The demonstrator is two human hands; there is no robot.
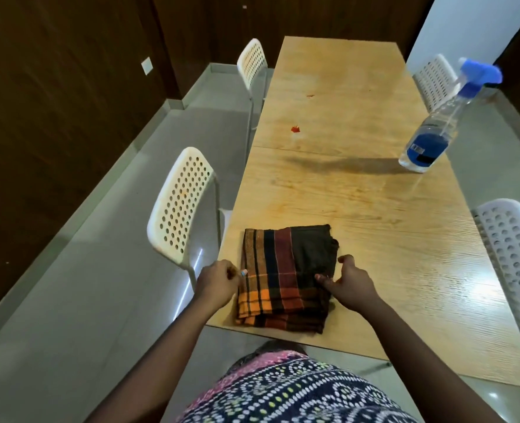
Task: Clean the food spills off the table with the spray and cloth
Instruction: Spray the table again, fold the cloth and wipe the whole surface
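Gripping advised at both cloth (286, 276) edges | left hand (219, 280), right hand (351, 283): loosely curled, grasp undetermined | spill (296, 128) beyond cloth.

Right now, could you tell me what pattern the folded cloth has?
The cloth is checked in dark brown, maroon and orange; the head view shows it.

The spray bottle (444, 117) near the table's right edge is smeared by blur at its blue head, and the print on its label is too small to read. The near right chair (515, 264) is cut off by the picture's right side. The cloth (286, 276) covers the table (374, 239) at its near left corner, and the right hand (350, 285) hides part of the cloth's right side. Whether the left hand's (219, 280) fingertips pinch the cloth's edge cannot be told. The faint smear far up the table is too small to make out.
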